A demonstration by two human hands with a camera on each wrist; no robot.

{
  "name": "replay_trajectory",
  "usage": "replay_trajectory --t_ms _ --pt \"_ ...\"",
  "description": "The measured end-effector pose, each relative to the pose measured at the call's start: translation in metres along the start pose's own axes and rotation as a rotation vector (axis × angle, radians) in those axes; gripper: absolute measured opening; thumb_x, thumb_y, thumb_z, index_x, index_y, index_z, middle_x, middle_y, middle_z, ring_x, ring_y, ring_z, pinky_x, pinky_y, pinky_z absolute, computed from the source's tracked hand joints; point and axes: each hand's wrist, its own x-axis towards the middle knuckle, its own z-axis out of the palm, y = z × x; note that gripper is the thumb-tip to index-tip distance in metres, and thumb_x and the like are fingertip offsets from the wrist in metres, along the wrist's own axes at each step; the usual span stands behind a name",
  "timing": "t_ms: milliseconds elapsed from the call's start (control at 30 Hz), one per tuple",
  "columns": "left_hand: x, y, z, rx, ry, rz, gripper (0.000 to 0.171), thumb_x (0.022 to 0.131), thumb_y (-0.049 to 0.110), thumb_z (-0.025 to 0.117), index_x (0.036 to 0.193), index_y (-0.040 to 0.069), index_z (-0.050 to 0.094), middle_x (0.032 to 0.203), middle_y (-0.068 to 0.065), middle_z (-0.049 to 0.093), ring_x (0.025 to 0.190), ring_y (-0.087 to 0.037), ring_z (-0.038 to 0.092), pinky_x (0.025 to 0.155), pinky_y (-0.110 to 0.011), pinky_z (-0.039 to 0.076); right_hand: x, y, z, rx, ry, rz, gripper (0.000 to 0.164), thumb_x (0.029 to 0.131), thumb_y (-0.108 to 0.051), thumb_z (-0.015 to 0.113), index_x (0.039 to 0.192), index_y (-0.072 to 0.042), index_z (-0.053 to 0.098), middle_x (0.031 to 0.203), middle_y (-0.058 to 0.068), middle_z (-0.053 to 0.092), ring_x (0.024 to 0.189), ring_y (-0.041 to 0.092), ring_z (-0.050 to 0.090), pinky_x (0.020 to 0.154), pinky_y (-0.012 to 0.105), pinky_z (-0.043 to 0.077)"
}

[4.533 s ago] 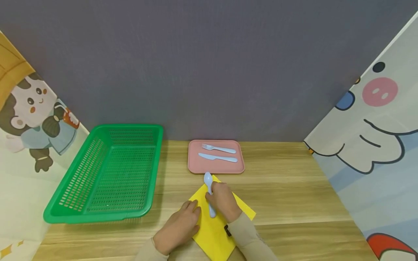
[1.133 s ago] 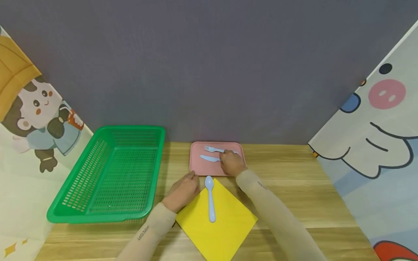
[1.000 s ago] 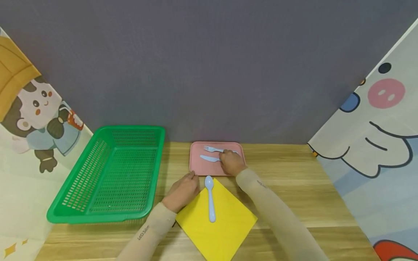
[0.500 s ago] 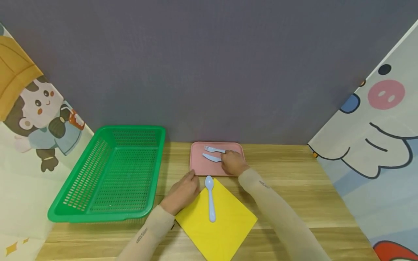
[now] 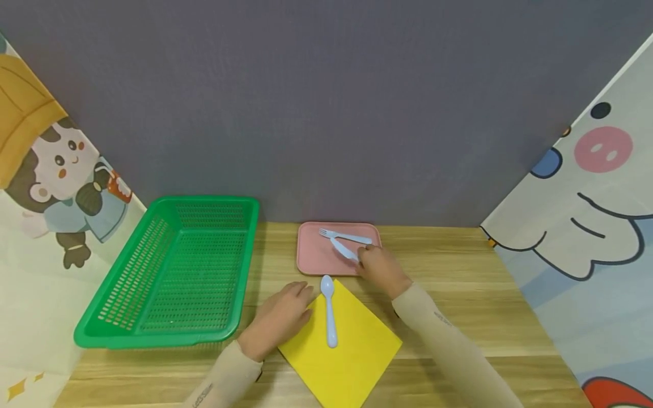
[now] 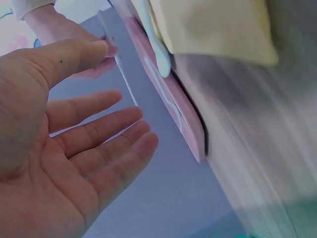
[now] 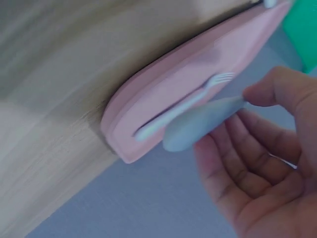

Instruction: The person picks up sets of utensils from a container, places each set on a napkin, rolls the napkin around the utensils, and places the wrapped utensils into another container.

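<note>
My right hand [image 5: 381,269] pinches a pale blue table knife [image 5: 343,249] by its handle, over the right front part of the pink tray [image 5: 313,262]. In the right wrist view the knife [image 7: 203,121] is raised off the tray, thumb on one side and fingers on the other. A matching fork [image 5: 352,237] lies on the tray. On the yellow napkin [image 5: 359,340], nearer to me, lies a matching spoon [image 5: 329,317], bowl pointing away. My left hand [image 5: 280,317], fingers extended, hovers by the napkin's left corner; its palm [image 6: 54,183] holds nothing.
A green perforated basket [image 5: 237,300] stands on the left of the wooden table [image 5: 439,294]. A grey partition [image 5: 326,113] rises behind the tray. Printed panels with cartoon figures close off the left and right sides.
Earlier my right hand placed the spoon on the napkin, then reached to the tray. It has now lifted the knife, drawing it right and nearer. My left hand has pulled back from the tray's edge.
</note>
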Motion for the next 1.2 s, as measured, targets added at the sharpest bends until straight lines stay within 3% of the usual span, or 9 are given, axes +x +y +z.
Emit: replay_trajectory --t_ms 200,400,533,800,1200 --pt "-0.013 0.013 -0.002 0.000 -0.099 -0.005 0.045 0.088 0.024 0.078 0.124 0.000 0.065 0.123 -0.017 0.064 0.114 -0.029 0.061 0.090 -0.039 0.055 -0.026 -0.017 -0.008 0.011 0.054 0.026 0.022 0.083 -0.008 0.074 0.073 -0.005 0.055 0.065 0.004 0.046 0.052 0.016 0.048 0.046 0.031 0.046" --pt "-0.023 0.024 0.004 -0.006 -0.114 0.033 0.038 0.086 0.022 0.079 0.114 0.000 0.066 0.118 -0.016 0.065 0.108 -0.029 0.062 0.089 -0.038 0.055 -0.041 -0.041 -0.014 0.130 0.072 0.097 0.028 0.086 -0.008 0.073 0.070 -0.007 0.050 0.062 0.001 0.041 0.050 0.013 0.040 0.043 0.027 0.040" --pt "-0.030 0.031 0.005 -0.030 -0.129 0.048 0.035 0.083 0.020 0.080 0.108 0.000 0.066 0.117 -0.017 0.064 0.107 -0.030 0.062 0.089 -0.038 0.055 -0.048 -0.055 -0.013 0.186 0.007 0.175 0.025 0.087 -0.010 0.074 0.075 -0.004 0.053 0.065 0.001 0.042 0.052 0.012 0.040 0.044 0.024 0.040" --pt "-0.036 0.037 0.010 -0.025 -0.219 0.005 0.038 0.083 0.022 0.080 0.112 0.002 0.067 0.123 -0.018 0.062 0.113 -0.030 0.059 0.090 -0.038 0.055 -0.057 -0.076 -0.009 0.268 -0.127 0.335 0.022 0.083 -0.012 0.073 0.078 -0.004 0.053 0.068 0.003 0.046 0.055 0.016 0.045 0.048 0.028 0.042" --pt "-0.039 0.040 0.009 -0.041 -0.282 -0.008 0.040 0.085 0.023 0.080 0.117 0.003 0.065 0.128 -0.018 0.058 0.116 -0.031 0.056 0.084 -0.039 0.057 -0.072 -0.095 0.007 0.259 -0.087 0.333 0.025 0.077 -0.010 0.074 0.071 -0.007 0.050 0.063 0.000 0.044 0.052 0.013 0.043 0.044 0.024 0.039"
